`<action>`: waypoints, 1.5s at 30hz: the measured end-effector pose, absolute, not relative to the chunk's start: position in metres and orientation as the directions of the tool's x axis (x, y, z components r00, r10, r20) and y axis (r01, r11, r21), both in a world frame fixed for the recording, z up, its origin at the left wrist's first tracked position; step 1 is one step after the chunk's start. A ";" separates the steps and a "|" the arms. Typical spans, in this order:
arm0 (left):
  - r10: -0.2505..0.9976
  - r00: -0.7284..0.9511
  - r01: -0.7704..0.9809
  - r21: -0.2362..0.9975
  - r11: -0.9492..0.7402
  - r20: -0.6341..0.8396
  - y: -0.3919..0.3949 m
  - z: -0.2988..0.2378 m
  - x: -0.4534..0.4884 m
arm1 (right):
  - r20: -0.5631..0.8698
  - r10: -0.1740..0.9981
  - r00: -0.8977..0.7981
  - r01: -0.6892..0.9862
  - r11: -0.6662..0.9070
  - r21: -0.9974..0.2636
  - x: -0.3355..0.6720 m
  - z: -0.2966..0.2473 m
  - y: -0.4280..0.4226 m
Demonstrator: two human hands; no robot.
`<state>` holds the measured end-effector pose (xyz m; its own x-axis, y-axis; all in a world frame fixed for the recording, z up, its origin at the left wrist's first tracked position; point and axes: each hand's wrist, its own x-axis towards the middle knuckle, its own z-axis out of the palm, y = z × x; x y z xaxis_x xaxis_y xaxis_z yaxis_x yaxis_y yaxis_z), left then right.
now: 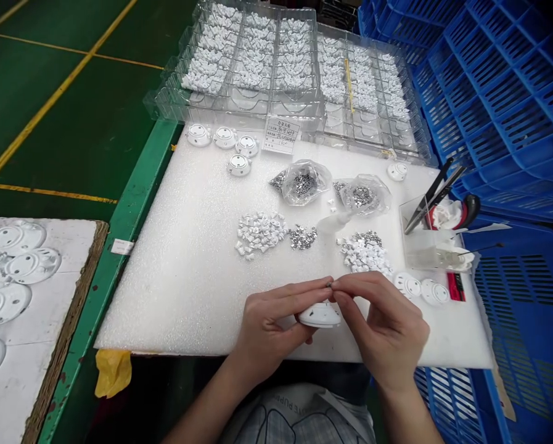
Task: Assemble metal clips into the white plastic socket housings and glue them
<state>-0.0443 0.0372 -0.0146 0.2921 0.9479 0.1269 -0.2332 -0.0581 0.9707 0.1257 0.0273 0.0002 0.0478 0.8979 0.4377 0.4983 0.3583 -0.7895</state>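
Over the near edge of the foam pad (188, 246), right of its middle, my left hand (269, 320) grasps a white disc (320, 316), thumb beneath and fingers stretched along its far side. My right hand (387, 327) pinches a tiny dark bit (329, 284) between thumb and forefinger, right at my left fingertips; whether the dark bit touches the disc I cannot tell. Around the middle of the pad, I have a white heap (261, 233), a metal heap (303, 237) just beside it, a bottle (334, 222), and a mixed heap (366, 253) of white and metal pieces towards the pad's right side. Farther up the pad sit two clear bags, the left bag (306, 182) and the right bag (364, 194), both with metal pieces. Four spare discs (199, 135) lie at the pad's far left corner, near a written card (280, 135). The tool cup (415, 246) stands at the pad's right edge, and blue crates (502, 80) rise beyond that edge.
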 end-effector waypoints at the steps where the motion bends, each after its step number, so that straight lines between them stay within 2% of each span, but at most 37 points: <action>1: 0.944 0.294 -0.207 0.974 -0.088 0.148 0.037 -0.016 -0.044 | 0.432 0.901 0.051 0.504 0.349 -0.790 0.126 0.001 0.028; 6: 0.930 0.301 -0.079 0.978 -0.195 0.210 0.036 -0.019 -0.045 | 0.393 0.920 0.014 0.533 0.326 -0.781 0.130 0.005 0.030; 9: 0.906 0.303 -0.012 0.952 -0.307 0.296 0.037 -0.020 -0.045 | 0.393 0.919 -0.016 0.560 0.334 -0.758 0.133 0.008 0.032; 14: 0.821 0.340 0.141 0.839 -0.526 0.458 0.037 -0.025 -0.040 | 0.408 0.910 -0.074 0.667 0.350 -0.658 0.135 0.013 0.035; 17: 0.788 0.383 0.249 0.767 -0.591 0.483 0.035 -0.028 -0.038 | 0.406 0.909 -0.093 0.696 0.351 -0.626 0.135 0.013 0.036; 21: 0.775 0.430 0.336 0.715 -0.614 0.463 0.034 -0.030 -0.037 | 0.417 0.903 -0.106 0.710 0.362 -0.604 0.134 0.009 0.040; 24: 0.767 0.419 0.333 0.704 -0.627 0.485 0.035 -0.028 -0.037 | 0.419 0.902 -0.106 0.700 0.367 -0.613 0.136 0.008 0.041; 29: 0.841 0.325 0.308 0.792 -0.527 0.433 0.036 -0.022 -0.038 | 0.338 0.938 -0.074 0.612 0.310 -0.727 0.147 0.014 0.033; 33: 0.888 0.240 0.275 0.849 -0.450 0.393 0.035 -0.020 -0.038 | 0.266 0.956 -0.125 0.576 0.288 -0.765 0.152 0.018 0.021; 38: 0.903 0.167 0.261 0.866 -0.427 0.395 0.033 -0.022 -0.036 | 0.209 0.964 -0.162 0.550 0.264 -0.792 0.147 0.018 0.014; 45: 0.887 0.176 0.260 0.849 -0.459 0.426 0.034 -0.022 -0.036 | 0.197 0.962 -0.188 0.546 0.269 -0.793 0.141 0.016 0.017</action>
